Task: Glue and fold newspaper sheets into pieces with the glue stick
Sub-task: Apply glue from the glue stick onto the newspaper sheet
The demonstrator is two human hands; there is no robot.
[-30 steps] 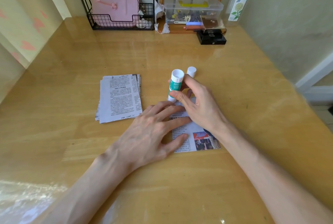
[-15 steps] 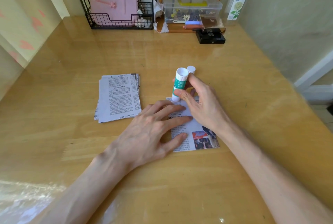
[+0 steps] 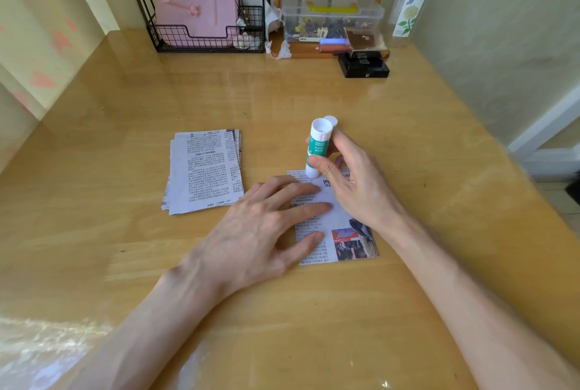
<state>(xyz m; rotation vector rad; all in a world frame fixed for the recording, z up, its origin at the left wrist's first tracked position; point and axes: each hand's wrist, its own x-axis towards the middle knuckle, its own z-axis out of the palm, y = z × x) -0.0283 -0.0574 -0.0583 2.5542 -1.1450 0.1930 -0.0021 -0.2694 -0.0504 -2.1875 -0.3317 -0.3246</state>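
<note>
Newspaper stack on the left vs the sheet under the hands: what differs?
The stack is several layers with fanned edges; the sheet looks like one piece. The stack lies untouched; the sheet is pressed by the left hand while the right hand holds the glue stick on its far edge. The stack's top shows only text; the sheet has a colour photo. Both lie flat on the table.

Your wooden desk (image 3: pixel 314 311) carries a stack of newspaper pieces (image 3: pixel 205 169) left of its middle, and one newspaper sheet (image 3: pixel 342 232) just right of that. A white cap (image 3: pixel 332 121) sits beyond the sheet. Along the far edge you have a wire basket (image 3: pixel 207 44), a wooden rack (image 3: pixel 329 50), a black box (image 3: pixel 364 67) and, toward the far right corner, a clear bottle (image 3: pixel 411 3).
</note>
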